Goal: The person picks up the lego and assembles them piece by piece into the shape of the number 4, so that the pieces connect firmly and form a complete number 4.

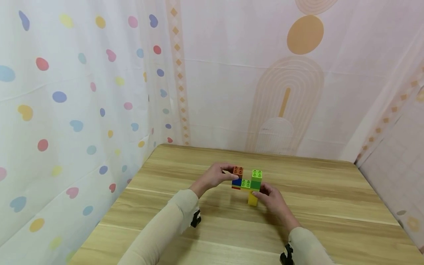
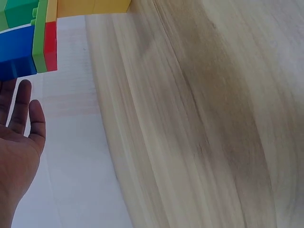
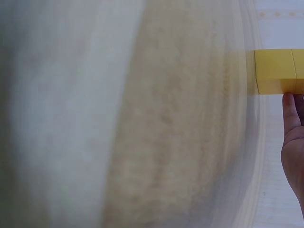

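Observation:
A structure of toy building bricks stands on the wooden table (image 1: 218,235). At its left end a brown brick (image 1: 237,170) tops a blue brick (image 1: 236,182), with a thin red brick (image 2: 50,47) beneath. Low lime-green studs (image 1: 245,183) join this end to a taller stack of a lime brick (image 1: 257,174), a dark green brick (image 1: 255,184) and yellow bricks (image 1: 253,199). My left hand (image 1: 216,175) pinches the brown and blue end, thumb in front. Thumb forward, my right hand (image 1: 273,198) grips the yellow bricks; its other fingers are partly hidden behind them.
A curtain with coloured dots (image 1: 76,110) hangs along the left side. Behind the table is a pale curtain with arch patterns (image 1: 215,92). Both sleeves carry a black strap piece near the wrist, such as the left strap (image 1: 196,218).

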Available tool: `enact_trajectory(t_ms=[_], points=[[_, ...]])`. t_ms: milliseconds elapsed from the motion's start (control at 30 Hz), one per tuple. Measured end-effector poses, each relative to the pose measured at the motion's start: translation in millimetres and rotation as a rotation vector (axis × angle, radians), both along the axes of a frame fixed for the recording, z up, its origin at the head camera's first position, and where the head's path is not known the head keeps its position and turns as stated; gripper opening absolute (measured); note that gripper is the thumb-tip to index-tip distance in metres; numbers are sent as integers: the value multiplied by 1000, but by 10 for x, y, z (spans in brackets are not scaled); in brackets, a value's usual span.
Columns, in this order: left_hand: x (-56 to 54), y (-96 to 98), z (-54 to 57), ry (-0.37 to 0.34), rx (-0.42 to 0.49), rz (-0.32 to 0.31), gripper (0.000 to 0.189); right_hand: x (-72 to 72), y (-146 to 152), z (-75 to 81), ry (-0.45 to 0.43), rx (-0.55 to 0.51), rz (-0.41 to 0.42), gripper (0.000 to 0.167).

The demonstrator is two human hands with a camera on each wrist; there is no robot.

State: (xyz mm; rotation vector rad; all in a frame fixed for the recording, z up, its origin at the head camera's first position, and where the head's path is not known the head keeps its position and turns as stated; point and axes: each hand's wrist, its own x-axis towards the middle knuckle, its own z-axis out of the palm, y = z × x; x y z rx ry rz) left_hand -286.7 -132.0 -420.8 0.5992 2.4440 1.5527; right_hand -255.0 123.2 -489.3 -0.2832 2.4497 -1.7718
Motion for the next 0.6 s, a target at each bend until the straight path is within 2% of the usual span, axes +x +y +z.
enact_trajectory(t_ms=[600], points=[[4, 22, 25, 22, -53, 6, 32, 0, -3, 3, -11, 0, -2, 30]])
